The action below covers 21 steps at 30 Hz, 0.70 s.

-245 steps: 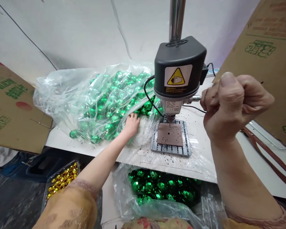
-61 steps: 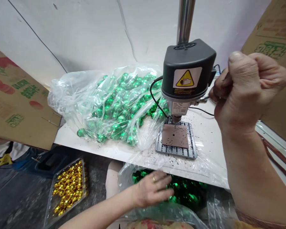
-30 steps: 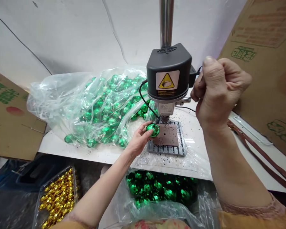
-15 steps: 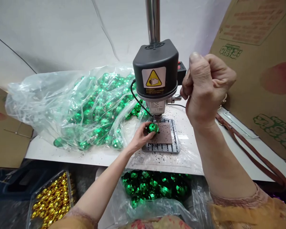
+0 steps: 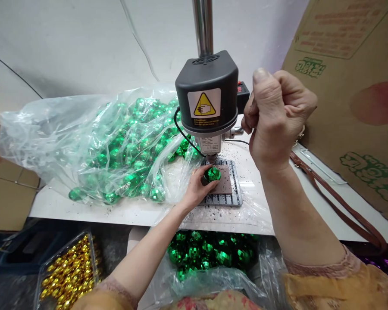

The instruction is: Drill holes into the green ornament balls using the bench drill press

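Observation:
My left hand (image 5: 198, 186) holds a shiny green faceted ball (image 5: 214, 174) between thumb and fingers, just under the chuck of a small black drill press (image 5: 207, 97). The ball is over a brown square pad (image 5: 225, 183) on the slotted metal base (image 5: 238, 197), which is strewn with dark shavings. I cannot tell whether the bit touches the ball. At the machine's right side my right hand (image 5: 276, 116) is raised and closed round its feed handle, which the fingers mostly hide. A short metal hub (image 5: 234, 132) shows beside the fingertips.
A clear plastic bag (image 5: 51, 125) of green balls lies left of the drill press on the white table (image 5: 84, 215). More green balls (image 5: 213, 252) sit in plastic below the table edge. Gold balls fill a clear bin (image 5: 92, 254). Cardboard boxes (image 5: 330, 107) and a brown strap (image 5: 336, 200) flank the right.
My left hand has shifted slightly right with the green ball, which is now turned and more directly under the chuck. The right hand stays closed at the handle. The view has shifted slightly.

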### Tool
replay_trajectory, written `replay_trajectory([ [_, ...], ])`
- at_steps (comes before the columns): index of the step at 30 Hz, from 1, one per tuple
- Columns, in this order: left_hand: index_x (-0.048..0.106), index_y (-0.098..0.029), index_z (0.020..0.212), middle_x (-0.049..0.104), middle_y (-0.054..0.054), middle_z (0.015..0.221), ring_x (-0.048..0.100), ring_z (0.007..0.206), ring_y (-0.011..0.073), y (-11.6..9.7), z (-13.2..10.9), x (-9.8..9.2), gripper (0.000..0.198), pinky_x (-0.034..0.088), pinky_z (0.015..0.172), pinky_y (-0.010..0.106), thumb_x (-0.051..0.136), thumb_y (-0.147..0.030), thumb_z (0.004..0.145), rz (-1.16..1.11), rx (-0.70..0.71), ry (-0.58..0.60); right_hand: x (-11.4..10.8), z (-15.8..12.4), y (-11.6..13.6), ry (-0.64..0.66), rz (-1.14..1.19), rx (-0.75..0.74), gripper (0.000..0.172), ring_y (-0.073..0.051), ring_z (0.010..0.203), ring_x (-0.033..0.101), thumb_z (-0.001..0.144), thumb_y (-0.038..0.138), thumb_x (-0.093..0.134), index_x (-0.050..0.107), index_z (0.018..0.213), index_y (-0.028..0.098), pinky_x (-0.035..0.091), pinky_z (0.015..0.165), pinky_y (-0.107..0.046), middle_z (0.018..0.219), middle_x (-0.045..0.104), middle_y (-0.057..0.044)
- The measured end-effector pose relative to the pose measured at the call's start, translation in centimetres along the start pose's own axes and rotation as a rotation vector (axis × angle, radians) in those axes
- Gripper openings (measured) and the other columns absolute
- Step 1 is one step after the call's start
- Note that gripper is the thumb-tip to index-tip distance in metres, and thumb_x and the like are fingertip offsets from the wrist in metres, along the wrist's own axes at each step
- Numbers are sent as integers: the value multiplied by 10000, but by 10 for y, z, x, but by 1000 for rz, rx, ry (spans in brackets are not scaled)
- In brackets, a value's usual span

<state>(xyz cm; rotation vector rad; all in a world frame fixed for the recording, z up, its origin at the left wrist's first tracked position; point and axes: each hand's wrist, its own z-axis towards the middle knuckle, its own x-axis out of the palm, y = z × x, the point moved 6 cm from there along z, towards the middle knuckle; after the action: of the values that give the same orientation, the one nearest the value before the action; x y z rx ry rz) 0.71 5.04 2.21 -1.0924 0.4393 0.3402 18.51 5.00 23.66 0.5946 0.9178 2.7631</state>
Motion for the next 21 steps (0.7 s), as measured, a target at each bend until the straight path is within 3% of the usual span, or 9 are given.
replay_trajectory([
  [6, 620, -216, 1306, 700, 102, 1248, 662, 1146, 262, 2, -6, 8, 518, 531, 1003, 426, 802, -292, 827, -57, -56, 9, -1, -1, -3, 7, 1, -5, 553, -73, 480, 305, 903, 567, 609, 286, 600, 235, 357, 460, -284, 532, 293, 50],
  [15, 624, -232, 1302, 695, 90, 1245, 648, 1156, 261, -1, -6, 7, 505, 520, 1002, 411, 804, -291, 834, -72, -52, 9, -10, -29, 6, -61, 34, -104, 504, -48, 465, 287, 950, 348, 594, 297, 569, 203, 245, 466, -263, 551, 223, 48],
  [21, 618, -234, 1308, 683, 92, 1260, 632, 1181, 268, -1, -7, 7, 513, 497, 1025, 415, 809, -304, 837, -66, -51, 11, -17, -47, 4, -126, 79, -199, 556, -42, 430, 273, 925, 307, 604, 233, 533, 173, 215, 492, -300, 503, 215, 52],
])
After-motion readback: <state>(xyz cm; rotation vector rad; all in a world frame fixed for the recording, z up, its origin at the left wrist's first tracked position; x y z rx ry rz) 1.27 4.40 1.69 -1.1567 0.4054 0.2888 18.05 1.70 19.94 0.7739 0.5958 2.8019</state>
